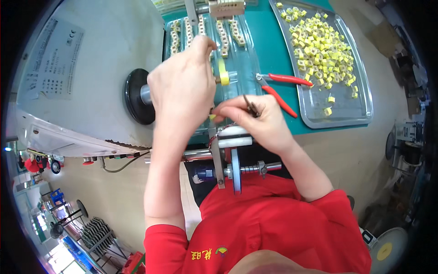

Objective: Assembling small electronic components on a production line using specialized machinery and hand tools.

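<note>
My left hand [185,82] is raised beside the winding machine's spindle, its fingers curled closed. What they grip is hidden behind the hand. Just right of it, a short strip of yellow tape [222,73] stands at a small yellow part on the spindle end, with thin pins pointing right. Below, my right hand [258,116] is closed around a slim dark metal tool [252,107], perhaps tweezers. Thumb and forefinger reach left and meet near a small yellow piece [212,117]; whether they pinch it I cannot tell.
Red-handled cutting pliers [280,93] lie on the green mat, right of my hands. Beyond them is a metal tray [315,109] with many small yellow coil parts. Clear trays [251,50] hold rows of similar parts. A machine [91,68] with a black knob [139,97] stands left; a spool [236,171] hangs near me.
</note>
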The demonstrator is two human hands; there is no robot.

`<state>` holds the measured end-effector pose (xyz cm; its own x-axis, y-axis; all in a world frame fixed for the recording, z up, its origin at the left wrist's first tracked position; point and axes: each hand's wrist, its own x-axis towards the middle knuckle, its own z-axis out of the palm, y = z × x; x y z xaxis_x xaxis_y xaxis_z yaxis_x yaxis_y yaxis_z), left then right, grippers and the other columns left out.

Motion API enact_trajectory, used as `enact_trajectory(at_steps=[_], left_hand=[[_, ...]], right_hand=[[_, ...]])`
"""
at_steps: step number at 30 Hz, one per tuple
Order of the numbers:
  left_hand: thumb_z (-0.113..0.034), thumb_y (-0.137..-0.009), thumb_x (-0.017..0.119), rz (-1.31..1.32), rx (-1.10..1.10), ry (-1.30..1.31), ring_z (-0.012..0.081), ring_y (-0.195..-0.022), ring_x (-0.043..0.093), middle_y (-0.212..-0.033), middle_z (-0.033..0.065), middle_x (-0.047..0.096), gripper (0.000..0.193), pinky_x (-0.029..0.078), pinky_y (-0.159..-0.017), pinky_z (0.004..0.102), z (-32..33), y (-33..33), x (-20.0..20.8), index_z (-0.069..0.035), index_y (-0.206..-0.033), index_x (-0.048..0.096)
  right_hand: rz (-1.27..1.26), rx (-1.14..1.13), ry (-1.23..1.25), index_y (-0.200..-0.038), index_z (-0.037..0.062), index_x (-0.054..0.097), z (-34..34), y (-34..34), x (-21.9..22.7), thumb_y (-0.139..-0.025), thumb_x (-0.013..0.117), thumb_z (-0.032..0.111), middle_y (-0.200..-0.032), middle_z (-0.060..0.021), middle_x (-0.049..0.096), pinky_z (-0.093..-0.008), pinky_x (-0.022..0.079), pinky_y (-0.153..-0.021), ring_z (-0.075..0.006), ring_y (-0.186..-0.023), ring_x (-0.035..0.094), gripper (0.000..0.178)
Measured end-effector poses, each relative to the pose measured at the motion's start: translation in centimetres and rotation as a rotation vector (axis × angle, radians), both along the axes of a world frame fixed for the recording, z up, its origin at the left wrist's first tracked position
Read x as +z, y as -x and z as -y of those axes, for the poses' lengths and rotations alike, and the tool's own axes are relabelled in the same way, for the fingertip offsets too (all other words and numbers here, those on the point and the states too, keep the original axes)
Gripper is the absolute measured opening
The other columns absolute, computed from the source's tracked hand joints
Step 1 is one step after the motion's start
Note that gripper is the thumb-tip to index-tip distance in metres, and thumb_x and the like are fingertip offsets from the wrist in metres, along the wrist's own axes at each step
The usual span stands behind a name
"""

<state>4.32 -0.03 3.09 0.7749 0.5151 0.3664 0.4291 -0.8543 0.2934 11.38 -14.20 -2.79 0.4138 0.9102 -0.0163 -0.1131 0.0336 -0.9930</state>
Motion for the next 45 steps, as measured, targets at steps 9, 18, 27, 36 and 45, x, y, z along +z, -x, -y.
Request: enact_trajectory(at_steps=[9,18,27,36,45], left_hand=[[-0.01,-0.089,0.055,0.091,-0.003,-0.058,0.029,-0.071,0.063,-0.07,0.0113,0.064,0.013,0.047,-0.062,0.0414,0.3,0.3,-0.3,-0.009,-0.099,0.064],[-0.01,-0.088,0.06,0.214,0.019,-0.36,0.0284,-0.106,0.054,-0.103,0.0115,0.061,0.033,0.038,-0.095,0.0453,1.0,0.7,-1.9,-0.005,-0.12,0.056],[-0.007,-0.086,0.061,0.158,-0.044,-0.165,0.0294,-0.124,0.043,-0.125,0.0105,0.053,0.051,0.017,-0.113,0.0516,3.2,3.6,-2.8,-0.006,-0.134,0.045],[-0.006,-0.081,0.067,0.373,-0.189,-0.213,0.028,-0.113,0.051,-0.118,0.0084,0.057,0.04,0.037,-0.101,0.047,0.4,5.4,-3.2,-0.009,-0.12,0.059],[-0.016,-0.088,0.063,0.249,-0.109,-0.288,0.0248,-0.12,0.049,-0.121,0.0061,0.056,0.035,0.028,-0.108,0.0426,0.5,4.8,-3.9,-0.012,-0.123,0.059]], right_hand=[[0.447,-0.182,-0.095,-0.096,0.0007,0.07,1.5,-1.1,0.2,-0.089,0.065,0.003,-0.092,-0.0023,0.069,-0.0206,0.042,-0.062,-0.0056,-0.074,0.056,0.009],[0.48,-0.209,-0.033,-0.11,0.0073,0.066,-0.5,-4.6,2.8,-0.077,0.076,0.013,-0.097,0.0042,0.061,-0.0193,0.036,-0.064,-0.0042,-0.072,0.042,0.035],[0.772,-0.301,-0.327,-0.088,0.006,0.072,-3.1,-4.3,4.3,-0.08,0.074,0.005,-0.092,-0.0009,0.066,-0.0205,0.036,-0.057,-0.0034,-0.075,0.053,0.008],[1.003,-0.081,-0.339,-0.086,0.0042,0.072,2.1,-1.1,3.7,-0.071,0.078,0.001,-0.089,-0.008,0.068,-0.0257,0.046,-0.061,-0.02,-0.073,0.059,0.016],[0.141,-0.09,0.025,-0.112,0.0053,0.068,0.2,-1.4,0.3,-0.091,0.067,0.036,-0.082,0.0041,0.058,-0.0193,0.038,-0.066,-0.0044,-0.066,0.04,0.037]])
